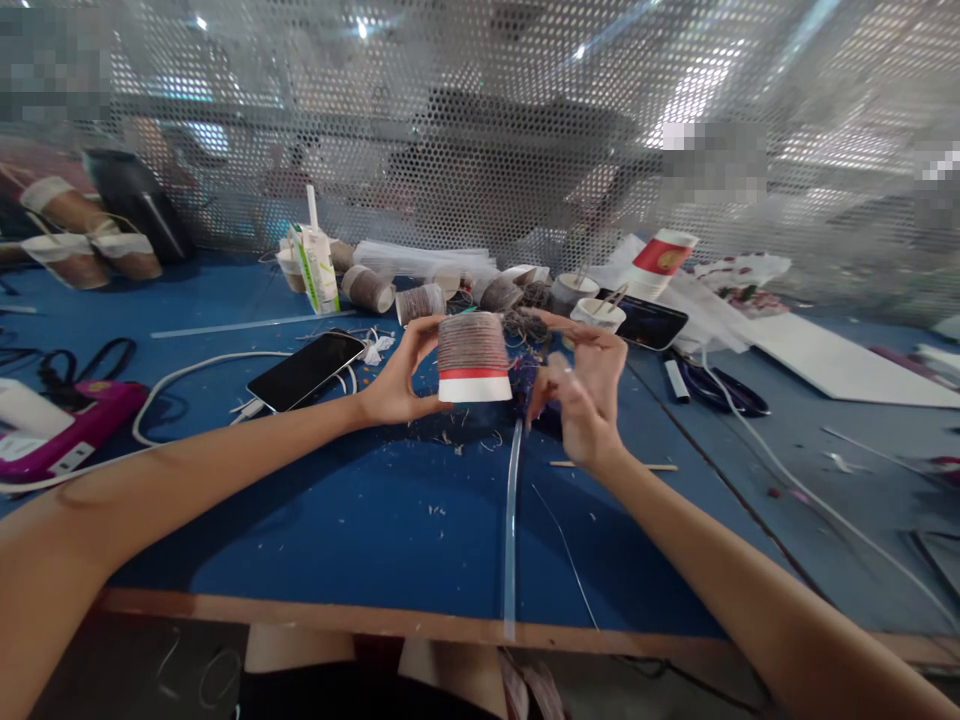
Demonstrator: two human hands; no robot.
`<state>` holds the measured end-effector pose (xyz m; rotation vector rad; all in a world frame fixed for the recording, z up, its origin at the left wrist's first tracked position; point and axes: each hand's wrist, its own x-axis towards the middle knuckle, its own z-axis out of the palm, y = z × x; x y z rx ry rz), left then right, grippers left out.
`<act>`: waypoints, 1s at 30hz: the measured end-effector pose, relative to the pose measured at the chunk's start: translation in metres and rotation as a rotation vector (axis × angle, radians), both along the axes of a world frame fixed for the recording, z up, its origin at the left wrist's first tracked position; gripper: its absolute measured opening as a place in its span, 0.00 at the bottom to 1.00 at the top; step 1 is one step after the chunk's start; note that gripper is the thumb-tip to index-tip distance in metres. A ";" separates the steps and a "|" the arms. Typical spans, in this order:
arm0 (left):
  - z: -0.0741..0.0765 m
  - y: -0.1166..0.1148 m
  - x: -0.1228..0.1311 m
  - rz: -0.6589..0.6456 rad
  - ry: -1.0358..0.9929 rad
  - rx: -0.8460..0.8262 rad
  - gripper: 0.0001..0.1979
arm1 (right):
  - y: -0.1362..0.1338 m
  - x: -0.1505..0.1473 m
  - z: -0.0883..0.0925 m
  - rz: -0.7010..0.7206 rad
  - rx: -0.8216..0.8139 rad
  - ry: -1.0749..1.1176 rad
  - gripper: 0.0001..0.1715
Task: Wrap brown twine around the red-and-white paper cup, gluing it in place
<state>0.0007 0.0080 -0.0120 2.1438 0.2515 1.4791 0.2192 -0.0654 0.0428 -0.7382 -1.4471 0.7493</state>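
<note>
My left hand (401,378) grips a paper cup (475,388) from its left side, raised above the blue table. The cup is tilted, with a white and red band towards me. Grey-brown twine (470,342) is wound in close rows around the rest of it. Just right of the cup is my right hand (589,390), its fingers bent and blurred by motion. Whether a strand runs between them cannot be made out. Behind the hands lies a tangle of loose twine (536,295).
Several twine-wrapped cups (367,288) lie behind, near a drink carton (319,268). A phone (307,370) with a white cable rests on the left, beside a magenta power strip (71,430). A clear glue stick (513,530) points towards the table edge. Scissors (724,388) lie right.
</note>
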 end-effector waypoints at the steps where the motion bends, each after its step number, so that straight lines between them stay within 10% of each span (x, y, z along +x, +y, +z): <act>1: -0.001 0.000 0.000 -0.002 0.017 -0.006 0.45 | -0.002 -0.001 0.000 0.058 0.003 -0.055 0.29; 10: 0.002 -0.001 -0.001 -0.022 0.139 0.002 0.49 | 0.003 -0.001 -0.010 0.137 -0.040 -0.203 0.46; 27: 0.005 -0.007 0.001 0.249 0.137 0.192 0.43 | -0.008 0.003 -0.005 -0.038 0.184 -0.337 0.38; 30: 0.008 -0.008 -0.001 0.348 0.155 0.244 0.42 | -0.013 0.007 -0.002 -0.042 0.293 -0.342 0.23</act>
